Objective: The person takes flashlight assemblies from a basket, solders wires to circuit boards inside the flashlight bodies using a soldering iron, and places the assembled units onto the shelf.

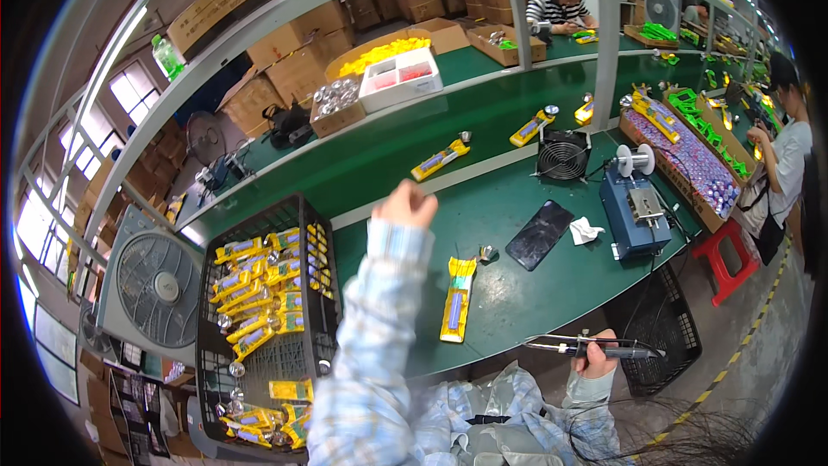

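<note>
My left hand (405, 205) is stretched out over the bench edge by the green conveyor belt. Its fingers are curled, and anything inside them is hidden. Just beyond it lies a yellow plastic housing (441, 160) with a purple cell and a small silver lamp head. At the lower right my right hand (594, 356) grips a soldering iron (628, 352), its thin metal tip pointing left. On the green bench (509, 311) between my arms lies another yellow housing (457, 300) with a purple cell; its silver lamp head (488, 254) sits beside its top end.
A black crate (323, 311) of yellow housings stands at left, near a grey fan (159, 287). On the bench are a phone (540, 235), white tissue (586, 231), blue solder-feed machine (634, 216) and small black fan (563, 155). Co-workers sit across and stand at right, near a red stool (726, 263).
</note>
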{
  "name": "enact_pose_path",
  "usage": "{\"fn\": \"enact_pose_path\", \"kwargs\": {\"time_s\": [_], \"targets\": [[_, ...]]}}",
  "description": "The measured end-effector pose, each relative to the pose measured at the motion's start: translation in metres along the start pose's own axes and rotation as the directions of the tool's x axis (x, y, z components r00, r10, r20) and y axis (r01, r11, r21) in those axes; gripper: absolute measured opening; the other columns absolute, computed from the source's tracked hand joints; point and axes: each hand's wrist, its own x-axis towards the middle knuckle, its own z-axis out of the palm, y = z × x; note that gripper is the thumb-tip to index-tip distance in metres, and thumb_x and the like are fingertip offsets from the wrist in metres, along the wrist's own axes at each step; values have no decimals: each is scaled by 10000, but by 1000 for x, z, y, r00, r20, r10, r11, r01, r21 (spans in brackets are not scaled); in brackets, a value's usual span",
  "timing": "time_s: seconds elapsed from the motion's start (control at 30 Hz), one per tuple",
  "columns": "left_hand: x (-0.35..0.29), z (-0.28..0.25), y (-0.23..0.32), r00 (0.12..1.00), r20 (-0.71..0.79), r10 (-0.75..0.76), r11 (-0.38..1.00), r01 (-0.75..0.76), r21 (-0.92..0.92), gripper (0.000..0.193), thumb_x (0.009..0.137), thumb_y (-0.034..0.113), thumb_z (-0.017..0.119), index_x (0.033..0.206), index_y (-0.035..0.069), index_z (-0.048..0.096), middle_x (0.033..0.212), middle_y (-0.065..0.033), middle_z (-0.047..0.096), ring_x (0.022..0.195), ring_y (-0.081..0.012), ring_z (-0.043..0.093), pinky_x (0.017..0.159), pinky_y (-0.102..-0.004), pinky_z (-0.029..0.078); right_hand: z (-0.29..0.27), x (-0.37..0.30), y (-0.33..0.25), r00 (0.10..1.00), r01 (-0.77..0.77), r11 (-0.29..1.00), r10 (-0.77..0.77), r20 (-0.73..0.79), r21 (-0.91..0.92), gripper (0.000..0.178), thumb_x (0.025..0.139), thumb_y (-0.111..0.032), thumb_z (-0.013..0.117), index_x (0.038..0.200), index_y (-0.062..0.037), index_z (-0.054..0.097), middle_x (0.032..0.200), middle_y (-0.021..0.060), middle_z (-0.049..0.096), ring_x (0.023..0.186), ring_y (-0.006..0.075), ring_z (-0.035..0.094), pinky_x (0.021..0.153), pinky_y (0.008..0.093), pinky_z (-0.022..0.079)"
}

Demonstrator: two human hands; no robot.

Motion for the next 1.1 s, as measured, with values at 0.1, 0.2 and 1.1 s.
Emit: {"fn": "enact_pose_path", "kwargs": {"time_s": [0.1,0.2,1.1], "targets": [[-75,24,-2,998,60,-30,925,5,380,514,578,523,623,685,44,472,605,-130,533,575,-242,534,528,-320,415,-9,-3,-3,999,-12,1000,11,-47,-13,187,706,-158,548,690,-60,389,467,30,420,327,78,359,295,197,295],[-145,40,-13,907,319,-276,875,99,474,693,453,494,715,869,8,451,835,-166,540,749,-321,543,662,-352,434,-9,0,-1,979,-126,991,119,-168,-35,154,683,-87,561,670,-71,408,514,24,439,343,80,377,300,196,304],[-133,40,-78,913,247,325,944,-298,-143,98,584,140,671,679,130,650,826,-13,566,820,-181,498,778,-332,315,30,10,28,960,-278,940,281,-12,-196,103,759,-68,515,698,-43,436,497,-2,432,409,50,381,370,185,293]]}}
